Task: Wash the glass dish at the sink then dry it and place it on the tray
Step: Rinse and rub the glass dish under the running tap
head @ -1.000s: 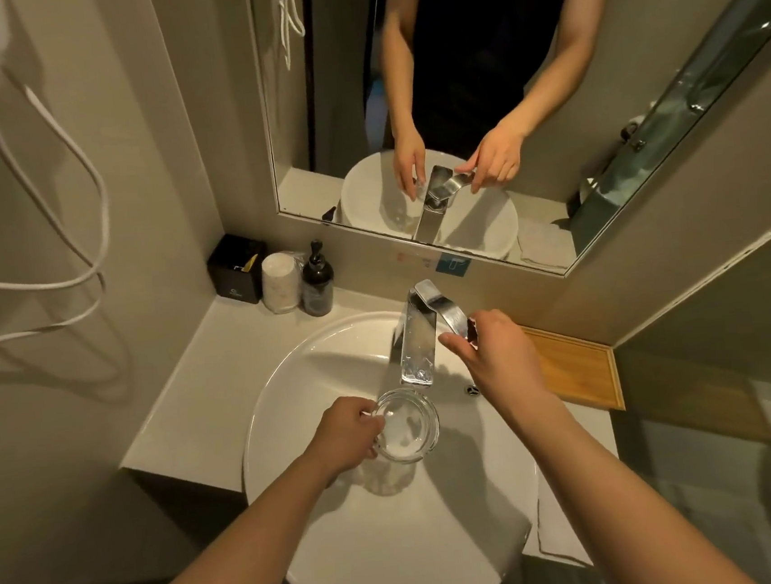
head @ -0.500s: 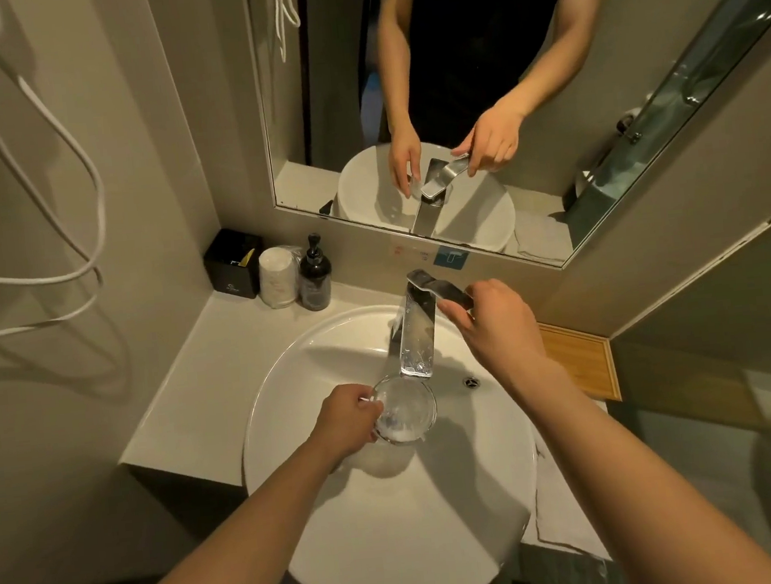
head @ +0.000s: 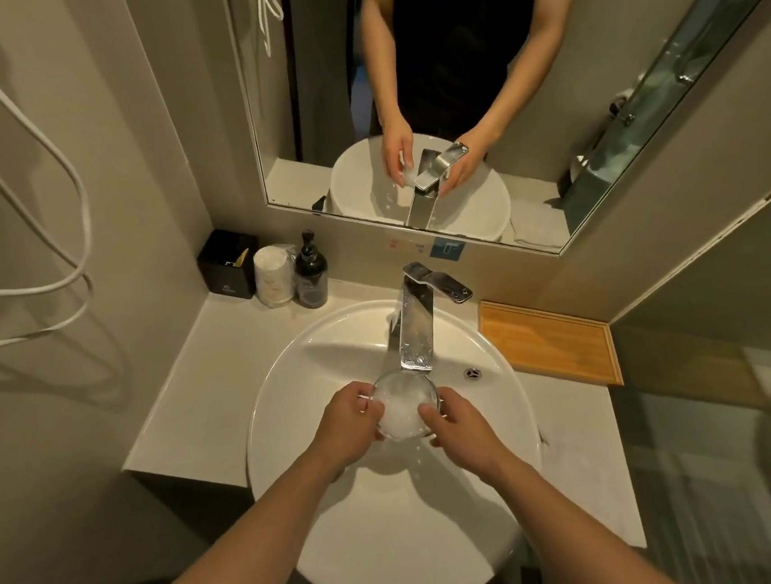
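Dish (head: 404, 407) sitting under tap (head: 418, 331) over sink (head: 325, 368), filling with frothy water. Right hand (head: 463, 435) now off the tap lever, joining left hand (head: 347, 429); both curling around dish rim, gripping opposite sides. Meaning water running, washing just starting; drying and placing not yet done. Tray (head: 551, 341) lying empty on worktop (head: 221, 364), right of sink, near wall. Bottle (head: 311, 270) and box (head: 228, 271) standing far left, well apart. Moving path to tray looking open.

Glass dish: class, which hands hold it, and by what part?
Both hands: left hand and right hand grip the glass dish by opposite sides of its rim.
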Motion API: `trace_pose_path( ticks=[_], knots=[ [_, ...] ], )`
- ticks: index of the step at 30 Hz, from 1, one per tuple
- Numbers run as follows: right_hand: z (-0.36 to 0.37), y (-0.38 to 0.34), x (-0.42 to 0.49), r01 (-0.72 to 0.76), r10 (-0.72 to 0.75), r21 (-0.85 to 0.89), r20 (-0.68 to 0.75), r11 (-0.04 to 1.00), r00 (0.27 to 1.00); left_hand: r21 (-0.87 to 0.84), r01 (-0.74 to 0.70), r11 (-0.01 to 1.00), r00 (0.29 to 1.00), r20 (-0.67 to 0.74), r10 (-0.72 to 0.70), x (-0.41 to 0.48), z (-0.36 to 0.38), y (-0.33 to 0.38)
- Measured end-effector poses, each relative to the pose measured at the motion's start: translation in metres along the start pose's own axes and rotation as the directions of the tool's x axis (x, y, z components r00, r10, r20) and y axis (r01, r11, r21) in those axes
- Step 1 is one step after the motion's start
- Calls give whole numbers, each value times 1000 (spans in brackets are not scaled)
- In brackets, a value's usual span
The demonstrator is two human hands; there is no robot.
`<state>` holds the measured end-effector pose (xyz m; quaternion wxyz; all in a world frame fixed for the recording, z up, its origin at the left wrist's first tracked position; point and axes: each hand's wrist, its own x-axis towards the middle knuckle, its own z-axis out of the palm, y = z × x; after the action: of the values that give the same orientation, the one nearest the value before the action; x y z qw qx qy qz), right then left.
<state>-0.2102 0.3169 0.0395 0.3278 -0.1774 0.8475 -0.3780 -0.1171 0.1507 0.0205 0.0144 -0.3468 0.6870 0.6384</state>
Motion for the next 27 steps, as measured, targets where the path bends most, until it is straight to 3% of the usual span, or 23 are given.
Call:
trace_pose_path(
  ticks=[3, 9, 13, 17, 23, 27],
  knots=[
    [2, 1, 7, 2, -3, -30, -29, 1000, 1000, 51, 16, 999, 997, 73, -20, 3, -4, 4],
    [-1, -4, 17, 73, -71, -142, 19, 987, 997, 341, -159, 926, 984, 134, 120, 13, -12, 20],
    [4, -2, 15, 21, -21, -39, 1, 999, 1000, 284, -130, 950, 992, 35, 125, 6, -8, 12],
    [8, 3, 15, -4, 6, -43, 43, 999, 999, 175, -66, 982, 996, 64, 55, -3, -3, 4],
    [3, -9, 24, 70, -64, -144, 44, 987, 997, 390, -212, 896, 976, 125, 177, 12, -13, 12],
    [5, -2, 24, 36, -36, -51, 0, 998, 999, 372, -182, 910, 983, 67, 170, 14, -6, 7]
  ],
)
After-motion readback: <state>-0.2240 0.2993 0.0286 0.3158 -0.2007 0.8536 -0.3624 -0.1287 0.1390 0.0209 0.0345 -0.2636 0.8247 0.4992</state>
